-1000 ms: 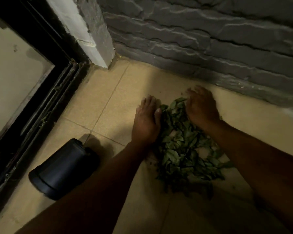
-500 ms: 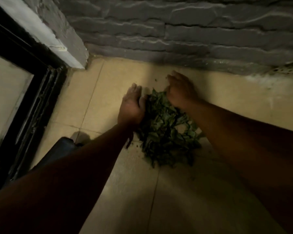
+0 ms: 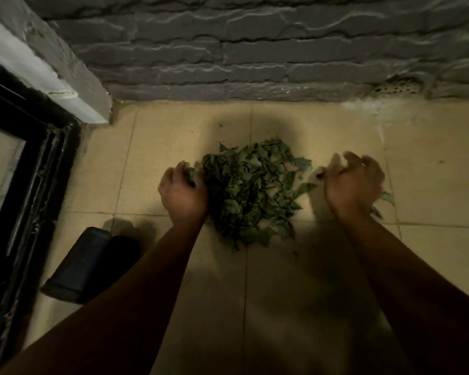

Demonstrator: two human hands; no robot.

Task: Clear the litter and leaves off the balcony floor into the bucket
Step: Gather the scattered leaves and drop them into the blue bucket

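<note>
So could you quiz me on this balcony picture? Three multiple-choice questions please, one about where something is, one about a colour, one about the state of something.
1. Where does the pile of leaves lie?
A. inside the bucket
B. on the tiled floor between the two hands
C. on the door sill

2. What colour are the leaves?
A. green
B. bright red
C. white

3. How does the dark bucket stand?
A. upright and full
B. hung on the wall
C. tipped on its side on the floor

Answers:
1 B: the heap sits on the tiled floor, with the left hand at its left edge and the right hand to its right.
2 A: every leaf looks dark green in the dim light.
3 C: the bucket lies on its side on the floor, beside the black door frame.
</note>
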